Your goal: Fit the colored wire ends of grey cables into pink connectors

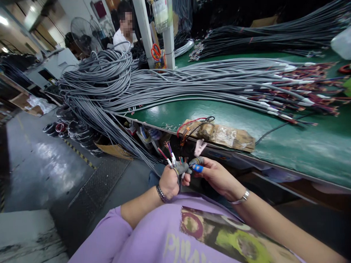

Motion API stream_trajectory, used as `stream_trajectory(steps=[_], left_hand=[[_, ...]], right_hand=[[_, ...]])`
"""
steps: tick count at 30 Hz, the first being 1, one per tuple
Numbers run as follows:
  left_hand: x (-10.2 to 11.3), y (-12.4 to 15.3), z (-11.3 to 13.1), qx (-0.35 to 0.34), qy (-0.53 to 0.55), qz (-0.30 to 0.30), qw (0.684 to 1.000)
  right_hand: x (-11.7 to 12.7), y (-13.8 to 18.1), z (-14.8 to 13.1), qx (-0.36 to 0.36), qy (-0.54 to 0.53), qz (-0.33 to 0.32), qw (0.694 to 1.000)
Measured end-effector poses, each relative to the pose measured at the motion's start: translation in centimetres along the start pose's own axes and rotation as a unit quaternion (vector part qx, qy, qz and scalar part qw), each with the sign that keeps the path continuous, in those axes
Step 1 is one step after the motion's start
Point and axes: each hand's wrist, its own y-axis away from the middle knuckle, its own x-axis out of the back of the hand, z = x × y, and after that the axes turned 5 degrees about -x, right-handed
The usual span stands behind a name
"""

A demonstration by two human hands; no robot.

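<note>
Close to my body, my left hand [170, 182] is closed around several grey cables, with grey coverings on its fingertips. Above its fist rise cable ends [172, 158] with white sleeves and red, blue and dark wires. A fan of thin coloured wires [183, 160] spreads out beside them. My right hand [215, 175], with blue tape on one finger and a grey covering on another, pinches at wires just right of the left fingertips. The exact wire between its fingers is too small to make out.
Grey cables [168, 83] in a large bundle cross the green bench [279, 143] and hang over its left edge. A taped cardboard piece [230, 136] with a pink clip [200, 147] lies at the front edge. Black cables [264, 36] lie behind; a co-worker [123, 37] sits beyond.
</note>
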Motion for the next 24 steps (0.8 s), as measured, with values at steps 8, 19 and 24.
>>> stream_trajectory(steps=[8, 19, 24], left_hand=[[0.5, -0.3, -0.3, 0.060, 0.034, -0.025, 0.997], [0.6, -0.5, -0.3, 0.036, 0.042, -0.001, 0.998], [0.2, -0.1, -0.3, 0.001, 0.004, 0.015, 1.000]], right_hand=[[-0.1, -0.2, 0.2, -0.064, -0.110, -0.020, 0.992], [0.9, 0.0, -0.1, -0.069, -0.119, 0.011, 0.990], [0.0, 0.5, -0.3, -0.046, -0.057, 0.011, 0.997]])
